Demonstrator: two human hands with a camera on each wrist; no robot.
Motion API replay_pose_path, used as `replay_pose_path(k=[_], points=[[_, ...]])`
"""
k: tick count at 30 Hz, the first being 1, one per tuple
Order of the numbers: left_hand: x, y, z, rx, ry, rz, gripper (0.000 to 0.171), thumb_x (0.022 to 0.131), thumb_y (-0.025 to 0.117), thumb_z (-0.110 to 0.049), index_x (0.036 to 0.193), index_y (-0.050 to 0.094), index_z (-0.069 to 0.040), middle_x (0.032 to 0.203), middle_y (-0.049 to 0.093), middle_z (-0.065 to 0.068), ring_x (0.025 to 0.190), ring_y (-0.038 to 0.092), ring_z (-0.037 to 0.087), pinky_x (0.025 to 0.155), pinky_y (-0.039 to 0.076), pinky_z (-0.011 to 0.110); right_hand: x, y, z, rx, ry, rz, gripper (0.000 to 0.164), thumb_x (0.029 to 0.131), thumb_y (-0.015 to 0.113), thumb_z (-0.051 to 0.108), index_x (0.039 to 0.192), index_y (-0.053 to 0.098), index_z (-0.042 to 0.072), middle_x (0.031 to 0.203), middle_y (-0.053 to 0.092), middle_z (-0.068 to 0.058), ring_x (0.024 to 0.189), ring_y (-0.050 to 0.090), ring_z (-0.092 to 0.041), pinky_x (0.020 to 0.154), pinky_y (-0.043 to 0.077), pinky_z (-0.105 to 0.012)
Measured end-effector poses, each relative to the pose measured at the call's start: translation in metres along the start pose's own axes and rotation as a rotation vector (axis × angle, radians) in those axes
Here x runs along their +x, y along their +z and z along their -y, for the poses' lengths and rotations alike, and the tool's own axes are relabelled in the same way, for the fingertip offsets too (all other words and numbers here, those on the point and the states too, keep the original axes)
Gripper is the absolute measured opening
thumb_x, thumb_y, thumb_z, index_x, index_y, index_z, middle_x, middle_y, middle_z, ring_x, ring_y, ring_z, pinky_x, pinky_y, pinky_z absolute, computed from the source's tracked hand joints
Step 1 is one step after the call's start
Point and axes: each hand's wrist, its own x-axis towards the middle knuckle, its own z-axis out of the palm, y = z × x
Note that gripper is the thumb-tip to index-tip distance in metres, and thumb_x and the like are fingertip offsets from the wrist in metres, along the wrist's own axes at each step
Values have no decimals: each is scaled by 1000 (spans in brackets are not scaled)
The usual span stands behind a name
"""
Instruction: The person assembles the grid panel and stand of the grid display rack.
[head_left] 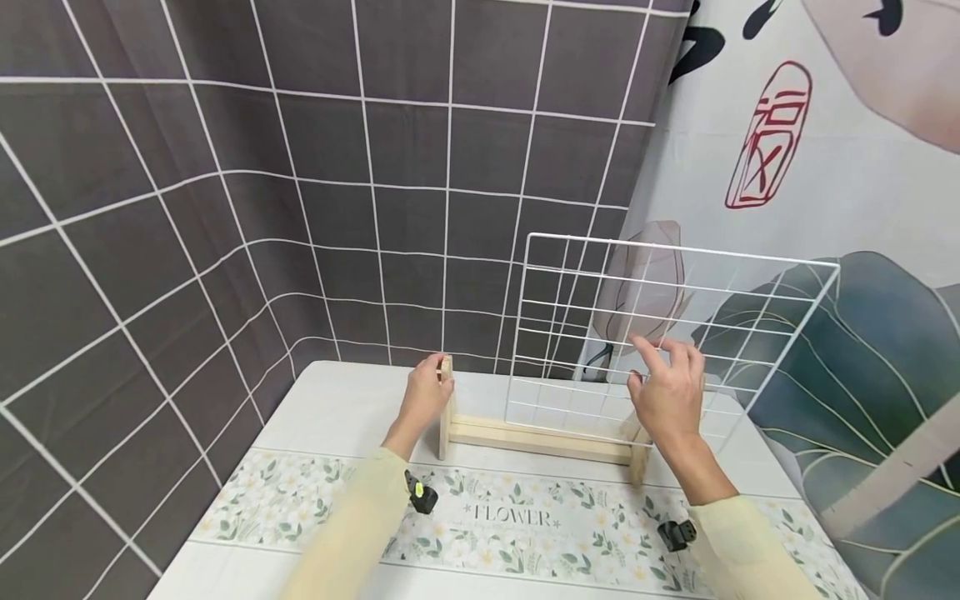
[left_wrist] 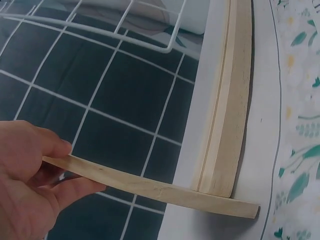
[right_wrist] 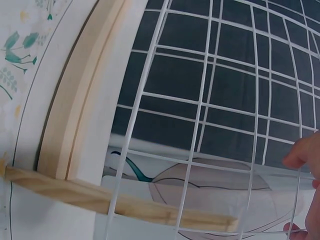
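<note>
A pale wooden stand [head_left: 540, 439] rests on the table, its long grooved bar joining two flat end pieces. With thumb and fingers, my left hand [head_left: 425, 396] pinches the top of the left end piece [left_wrist: 150, 187]. My right hand [head_left: 670, 387] grips a white wire grid panel [head_left: 675, 247] by its inner wires. The panel is tilted and shifted right of the stand. In the left wrist view, the panel's near corner [left_wrist: 170, 49] is apart from the grooved bar [left_wrist: 225, 115]. The right end piece [right_wrist: 125, 205] shows partly behind the wires.
The white table [head_left: 360, 400] carries a flower-printed strip [head_left: 300, 496] along its front part. A dark curtain with white lines [head_left: 405, 142] hangs behind and on the left. A pale printed cloth [head_left: 705, 167] hangs at the right.
</note>
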Motion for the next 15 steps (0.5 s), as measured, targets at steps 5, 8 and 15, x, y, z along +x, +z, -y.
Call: replay_pose_path(k=[5, 8, 15], points=[[-1, 8, -2, 28, 14, 0, 50, 92, 66, -3, 140, 52, 6, 129, 63, 26, 119, 65, 40, 100, 56, 47, 2, -3, 1, -1, -4, -5, 56, 70, 75, -9, 122, 69, 11, 119, 60, -26, 121, 47, -53, 93, 43, -65], [0, 12, 0, 77, 33, -11, 50, 92, 66, -4, 139, 53, 5, 129, 62, 26, 121, 63, 42, 103, 54, 48, 7, -6, 4, -5, -5, -14, 55, 71, 73, -8, 122, 69, 11, 118, 61, -27, 119, 48, -53, 85, 45, -65], [2, 14, 5, 91, 29, 1, 51, 92, 67, -6, 139, 52, 4, 130, 62, 25, 121, 64, 40, 103, 55, 46, 33, -21, 22, -9, 16, 29, 57, 72, 73, -6, 125, 69, 14, 120, 60, -26, 120, 48, -51, 76, 45, -65]])
